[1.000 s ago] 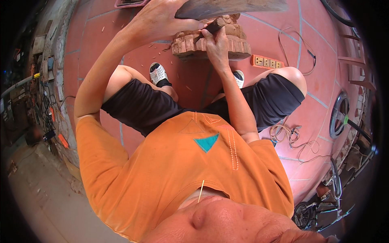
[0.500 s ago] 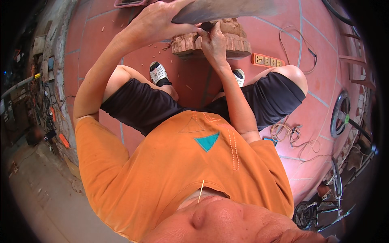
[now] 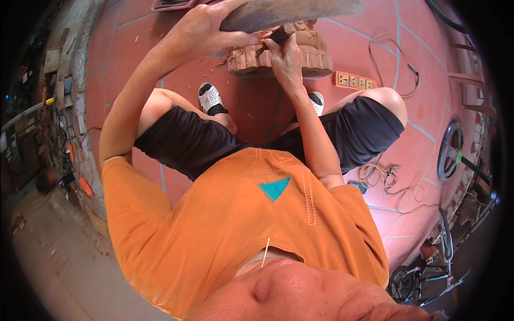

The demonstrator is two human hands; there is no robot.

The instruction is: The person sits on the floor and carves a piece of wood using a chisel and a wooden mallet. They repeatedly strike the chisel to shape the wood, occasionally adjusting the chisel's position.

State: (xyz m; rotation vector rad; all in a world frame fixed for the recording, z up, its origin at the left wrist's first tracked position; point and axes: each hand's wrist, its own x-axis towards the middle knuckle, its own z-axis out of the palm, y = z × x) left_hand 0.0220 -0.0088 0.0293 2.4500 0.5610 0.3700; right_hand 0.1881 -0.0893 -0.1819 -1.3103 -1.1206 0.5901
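Note:
At the top of the view my left hand (image 3: pixel 201 32) is closed near the base of a broad grey knife blade (image 3: pixel 289 14); the handle is hidden. The blade lies nearly level, pointing right. Just below it, my right hand (image 3: pixel 288 61) grips a short dark piece of wood (image 3: pixel 280 35), thumb and fingers around it. This piece is held slanted over a thick wooden block (image 3: pixel 251 60) with a rough, notched edge, which stands on the floor. The blade passes close above the dark piece; whether they touch, I cannot tell.
Small wood chips (image 3: pixel 203 76) are scattered on the red tiled floor left of the block. An orange power strip (image 3: pixel 354 81) and looped cable (image 3: pixel 396 88) lie to the right. Further right are a wheel (image 3: pixel 442 155) and a bicycle (image 3: pixel 407 286). A pink basket (image 3: pixel 168 5) sits at top left.
The blade has shifted slightly left with my left hand and looks less blurred. My right hand has moved a little right and down, and more of the dark wood piece shows.

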